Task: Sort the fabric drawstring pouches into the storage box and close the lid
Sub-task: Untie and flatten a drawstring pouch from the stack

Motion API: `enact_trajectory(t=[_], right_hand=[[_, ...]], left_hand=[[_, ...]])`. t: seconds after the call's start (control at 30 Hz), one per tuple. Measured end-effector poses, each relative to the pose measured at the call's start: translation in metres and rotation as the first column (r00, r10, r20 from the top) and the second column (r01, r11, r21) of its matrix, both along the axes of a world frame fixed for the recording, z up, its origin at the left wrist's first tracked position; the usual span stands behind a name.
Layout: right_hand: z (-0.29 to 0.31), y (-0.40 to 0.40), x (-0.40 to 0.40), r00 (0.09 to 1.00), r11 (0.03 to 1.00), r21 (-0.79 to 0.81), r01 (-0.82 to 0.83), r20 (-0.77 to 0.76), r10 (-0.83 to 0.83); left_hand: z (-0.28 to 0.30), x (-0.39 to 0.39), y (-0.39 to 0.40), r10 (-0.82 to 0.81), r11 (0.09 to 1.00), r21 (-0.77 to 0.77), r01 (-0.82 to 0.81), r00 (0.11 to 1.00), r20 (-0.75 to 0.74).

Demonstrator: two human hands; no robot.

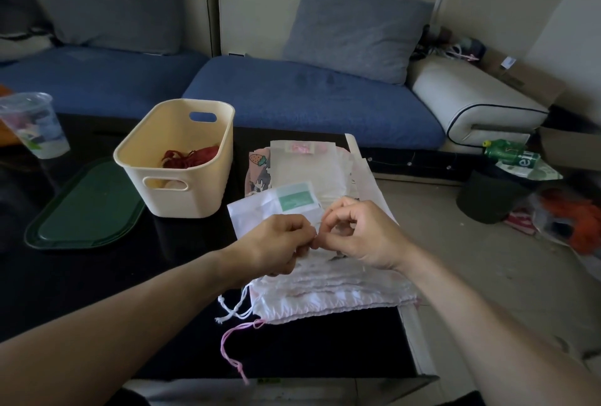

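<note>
A stack of pale fabric drawstring pouches lies on the black table, with white and pink cords trailing toward me. My left hand and my right hand meet above the stack, both pinching the edge of a white pouch that bears a green label. Left of the stack stands the cream storage box, open, with a red pouch inside. The dark green lid lies flat to the left of the box. More pouches lie behind my hands.
A clear plastic cup stands at the table's far left. A blue sofa with grey cushions runs behind the table. On the floor to the right are a black bin, a green bottle and litter.
</note>
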State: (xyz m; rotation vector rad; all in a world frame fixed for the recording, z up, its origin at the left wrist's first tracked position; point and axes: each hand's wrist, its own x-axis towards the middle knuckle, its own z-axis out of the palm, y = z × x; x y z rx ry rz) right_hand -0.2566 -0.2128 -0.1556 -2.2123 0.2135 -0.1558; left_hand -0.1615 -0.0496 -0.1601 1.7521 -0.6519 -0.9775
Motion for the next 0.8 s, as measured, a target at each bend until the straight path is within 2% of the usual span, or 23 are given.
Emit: enact_trajectory(t=[0.07, 0.2, 0.33, 0.43, 0.53, 0.57, 0.63, 0.7, 0.8], right_hand=[[-0.002, 0.001, 0.004, 0.999, 0.999, -0.015, 0.041, 0.021, -0.040], [-0.001, 0.000, 0.006, 0.995, 0.982, 0.163, 0.090, 0.029, -0.096], [0.001, 0.000, 0.005, 0.997, 0.976, 0.203, 0.072, -0.033, -0.067], [0.001, 0.002, 0.003, 0.997, 0.972, 0.227, 0.062, -0.055, -0.051], [-0.001, 0.010, 0.003, 0.995, 0.941, 0.323, 0.096, -0.036, -0.089], [-0.004, 0.013, 0.004, 0.993, 0.940, 0.322, 0.110, -0.005, -0.115], [-0.009, 0.016, 0.008, 0.988, 0.967, 0.219, 0.128, 0.062, -0.145], [-0.010, 0.020, 0.012, 0.987, 0.984, 0.143, 0.105, 0.106, -0.121], [-0.008, 0.022, 0.014, 0.987, 0.969, 0.233, 0.085, 0.113, -0.113]], left_hand=[[0.001, -0.001, -0.001, 0.033, 0.999, -0.040, -0.034, 0.999, -0.020], [0.007, -0.007, -0.003, 0.096, 0.989, -0.110, -0.095, 0.995, 0.007], [0.008, -0.003, -0.007, 0.164, 0.986, -0.024, -0.162, 0.984, 0.069], [0.005, 0.006, -0.006, 0.134, 0.989, 0.051, -0.136, 0.990, 0.039], [0.005, 0.006, -0.004, 0.078, 0.996, 0.050, -0.077, 0.997, -0.027], [0.005, 0.004, -0.003, 0.040, 0.999, 0.037, -0.039, 0.999, -0.026], [0.006, 0.000, -0.003, -0.012, 1.000, 0.008, 0.012, 1.000, -0.027], [0.007, 0.000, -0.003, -0.010, 1.000, -0.019, 0.009, 0.998, -0.058], [0.006, 0.000, -0.002, -0.025, 1.000, -0.018, 0.025, 0.999, -0.039]])
